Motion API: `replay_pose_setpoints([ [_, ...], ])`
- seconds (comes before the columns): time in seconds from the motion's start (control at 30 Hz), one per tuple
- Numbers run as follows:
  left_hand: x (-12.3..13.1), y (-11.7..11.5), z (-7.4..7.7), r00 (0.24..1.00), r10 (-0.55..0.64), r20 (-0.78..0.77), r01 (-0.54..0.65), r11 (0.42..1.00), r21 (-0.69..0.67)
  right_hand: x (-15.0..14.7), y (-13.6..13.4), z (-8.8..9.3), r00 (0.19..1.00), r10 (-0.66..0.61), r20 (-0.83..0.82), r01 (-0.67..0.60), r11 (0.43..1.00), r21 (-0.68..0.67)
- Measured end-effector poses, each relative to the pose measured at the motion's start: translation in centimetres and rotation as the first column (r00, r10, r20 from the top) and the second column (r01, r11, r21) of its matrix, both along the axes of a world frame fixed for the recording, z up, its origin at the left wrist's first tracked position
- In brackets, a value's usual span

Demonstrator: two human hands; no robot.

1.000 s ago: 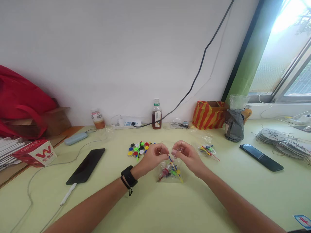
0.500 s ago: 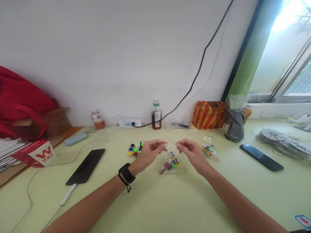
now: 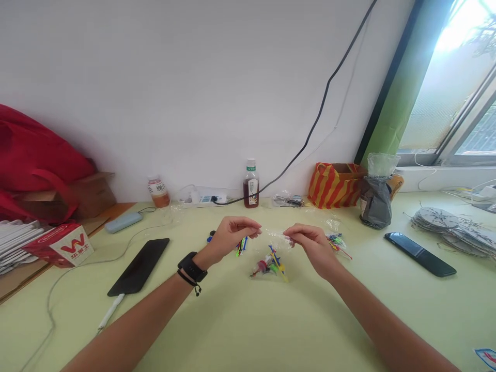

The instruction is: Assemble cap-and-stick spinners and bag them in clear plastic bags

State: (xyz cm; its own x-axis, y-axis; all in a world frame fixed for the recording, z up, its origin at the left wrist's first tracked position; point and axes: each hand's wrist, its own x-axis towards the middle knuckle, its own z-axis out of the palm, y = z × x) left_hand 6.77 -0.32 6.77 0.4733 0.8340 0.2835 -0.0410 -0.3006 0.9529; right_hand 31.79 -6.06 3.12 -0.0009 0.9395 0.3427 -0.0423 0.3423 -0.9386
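A clear plastic bag (image 3: 277,239) hangs between a person's two hands above a pale green worktop (image 3: 248,325), its thin film drawn across from fingertip to fingertip. The left hand (image 3: 234,236), at the bag's 10 o'clock, has thumb and fingers pinched together on its upper edge; the right hand (image 3: 311,248), at 2 o'clock, has its grip clamped on the other end of that edge. The film is crinkled, glossy and nearly invisible where it catches the light. Low in the bag sits a jumble of small colorful parts (image 3: 264,266), red, white and green among them, with blue and yellow strips slanting along the right side. Whether its base touches the worktop cannot be told.

Beyond the left hand, at 10 o'clock, more bright pieces (image 3: 242,246) show. A bottle of dark liquid (image 3: 251,187) stands near 12 o'clock, and a black phone (image 3: 139,267) lies at 9 o'clock.
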Motion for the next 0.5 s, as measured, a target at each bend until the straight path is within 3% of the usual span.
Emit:
replay_pose_setpoints([
  [0.13,0.1,-0.2,-0.4,1.000,-0.026,0.013,0.026,0.999,0.022,-0.1,0.0,-0.1,1.000,-0.012,-0.021,0.013,1.000,0.018],
  [0.33,0.7,-0.4,-1.2,0.999,0.053,-0.014,-0.051,0.994,0.093,-0.6,-0.2,0.3,0.998,-0.069,-0.002,0.069,0.996,0.052],
  [0.5,0.6,0.0,-1.3,0.989,0.074,-0.126,-0.051,0.983,0.178,-0.6,-0.1,0.3,0.993,-0.115,0.020,0.115,0.993,-0.008],
])
